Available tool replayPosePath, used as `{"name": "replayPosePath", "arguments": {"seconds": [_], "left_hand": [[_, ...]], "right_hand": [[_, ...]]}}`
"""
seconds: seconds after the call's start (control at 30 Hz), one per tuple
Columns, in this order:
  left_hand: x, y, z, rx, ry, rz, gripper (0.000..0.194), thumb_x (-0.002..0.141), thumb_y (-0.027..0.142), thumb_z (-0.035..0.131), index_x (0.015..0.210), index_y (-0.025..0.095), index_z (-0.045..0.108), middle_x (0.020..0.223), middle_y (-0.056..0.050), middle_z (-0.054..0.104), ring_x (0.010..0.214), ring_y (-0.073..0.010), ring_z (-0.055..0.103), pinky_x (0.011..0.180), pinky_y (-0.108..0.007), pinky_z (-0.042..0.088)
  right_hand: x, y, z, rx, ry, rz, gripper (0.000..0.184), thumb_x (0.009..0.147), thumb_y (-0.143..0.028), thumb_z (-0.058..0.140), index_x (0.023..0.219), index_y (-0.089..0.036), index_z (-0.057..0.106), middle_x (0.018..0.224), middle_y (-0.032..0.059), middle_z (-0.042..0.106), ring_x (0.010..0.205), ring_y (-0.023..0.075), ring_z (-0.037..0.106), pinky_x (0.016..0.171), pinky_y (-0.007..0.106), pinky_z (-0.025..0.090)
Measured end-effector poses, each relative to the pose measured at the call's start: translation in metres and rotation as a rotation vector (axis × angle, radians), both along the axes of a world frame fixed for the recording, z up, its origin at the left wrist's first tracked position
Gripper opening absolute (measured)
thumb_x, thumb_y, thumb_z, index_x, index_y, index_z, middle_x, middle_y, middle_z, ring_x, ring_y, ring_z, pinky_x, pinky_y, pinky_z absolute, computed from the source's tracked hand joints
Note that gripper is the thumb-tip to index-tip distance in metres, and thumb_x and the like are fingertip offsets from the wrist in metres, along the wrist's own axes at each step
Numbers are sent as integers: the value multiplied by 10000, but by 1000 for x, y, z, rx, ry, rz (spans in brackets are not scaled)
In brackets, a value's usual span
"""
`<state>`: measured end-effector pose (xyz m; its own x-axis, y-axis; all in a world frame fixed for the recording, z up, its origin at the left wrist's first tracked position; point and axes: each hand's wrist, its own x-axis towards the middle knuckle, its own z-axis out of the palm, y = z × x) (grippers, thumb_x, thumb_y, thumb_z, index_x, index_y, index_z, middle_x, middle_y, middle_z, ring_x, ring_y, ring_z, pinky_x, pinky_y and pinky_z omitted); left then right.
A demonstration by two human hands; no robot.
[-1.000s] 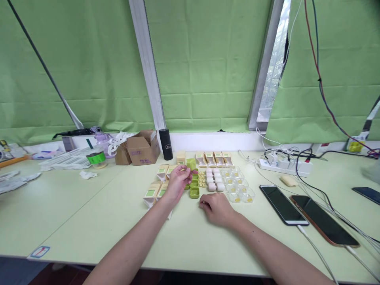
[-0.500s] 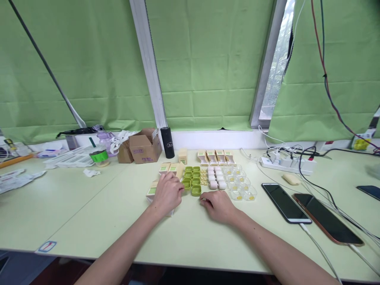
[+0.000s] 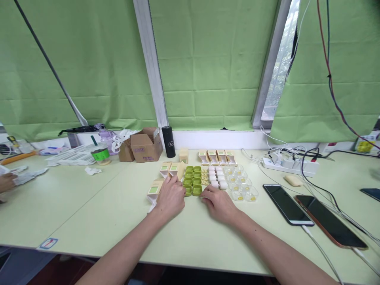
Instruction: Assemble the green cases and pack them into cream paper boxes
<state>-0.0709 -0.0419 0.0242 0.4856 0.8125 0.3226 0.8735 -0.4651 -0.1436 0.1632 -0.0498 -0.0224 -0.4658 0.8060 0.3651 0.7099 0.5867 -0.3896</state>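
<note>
Two columns of small green square boxes [image 3: 197, 190] stand on the table in front of me. My left hand [image 3: 171, 197] is at the near end of the left column, its fingers closed at the nearest green box there, partly hiding it. Beside the right edge of the nearest box in the other column rests my right hand [image 3: 219, 202], fingers curled with nothing visible in them. To the right of the boxes lie small yellow pieces [image 3: 204, 177], pale pink-white rounded blocks [image 3: 214, 178] and clear plastic cups with yellow spots [image 3: 238, 195].
Open beige cartons [image 3: 154, 190] with green panels stand left of the boxes, with more cartons [image 3: 221, 157] behind. Further left are a cardboard box [image 3: 146, 147], a black bottle [image 3: 168, 142] and a drink cup [image 3: 101, 155]. Two phones [image 3: 287, 205] lie right. Another person's hand [image 3: 6, 183] is at far left.
My left hand has come slightly nearer me, and a green box now sits at the left column's near end, level with its neighbour. Another person's hand has appeared at far left.
</note>
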Motion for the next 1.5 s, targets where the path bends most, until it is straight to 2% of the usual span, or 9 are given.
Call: {"name": "replayPosePath", "arguments": {"seconds": [0.6,0.73,0.87,0.97,1.03,1.17,1.23,1.37,1.5], "left_hand": [[4,-3,1,-5,-3,45,217,830,63,589,765,196,747,866,-153,763,1022,-355,604,835,-508,415],[1,-4,9,35,-58,60,195,862,96,594,830,207,750,881,-134,775,1031,-349,610,844,-496,418],[-4,4,25,93,-135,103,217,959,225,551,871,228,750,909,-114,787,1022,-341,620,851,-487,416],[-8,21,41,127,-166,194,236,977,275,522,903,231,741,912,-111,787,1030,-339,625,870,-476,411],[-9,40,52,136,-158,261,246,983,333,518,1027,225,735,928,-117,789,1064,-355,616,892,-479,406],[-4,90,65,64,-113,414,451,976,514,514,1240,176,655,1104,-189,776,1212,-406,574,971,-490,391],[0,115,66,-37,-108,497,586,956,583,520,1331,139,590,1236,-239,737,1296,-418,547,1021,-487,377],[11,153,59,-140,-127,556,759,907,657,540,1420,98,506,1265,-284,721,1273,-442,588,987,-486,410],[21,178,49,-187,-144,614,888,860,699,571,1501,105,416,1304,-284,709,1288,-449,585,1003,-496,398]], "right_hand": [[-3,-4,7,-36,-61,-15,210,1016,-165,562,1119,-252,723,1154,34,707,865,159,668,633,283,301],[-3,-7,11,-41,-75,-26,162,1009,-177,568,1069,-226,711,1096,44,710,848,162,654,640,288,292],[-2,-9,13,-50,-81,-21,128,989,-172,575,1014,-216,692,1015,33,738,821,162,648,643,292,277],[-2,-10,14,-56,-89,-17,105,982,-181,577,950,-212,672,941,22,754,775,156,638,637,296,259],[-2,-10,14,-55,-96,-21,99,977,-190,585,918,-211,661,904,16,759,748,152,630,637,297,254],[-2,-10,13,-34,-97,-27,104,978,-193,594,901,-212,662,878,17,769,726,152,635,637,299,264],[-1,-10,13,-10,-79,-27,106,980,-187,590,916,-217,669,881,19,774,732,160,649,637,299,274],[3,-8,12,46,-22,-54,109,960,-168,597,992,-228,682,910,22,784,747,178,677,641,299,306],[7,-2,10,143,46,-55,161,945,-139,575,1036,-227,675,930,32,777,789,193,691,656,294,356]]}}
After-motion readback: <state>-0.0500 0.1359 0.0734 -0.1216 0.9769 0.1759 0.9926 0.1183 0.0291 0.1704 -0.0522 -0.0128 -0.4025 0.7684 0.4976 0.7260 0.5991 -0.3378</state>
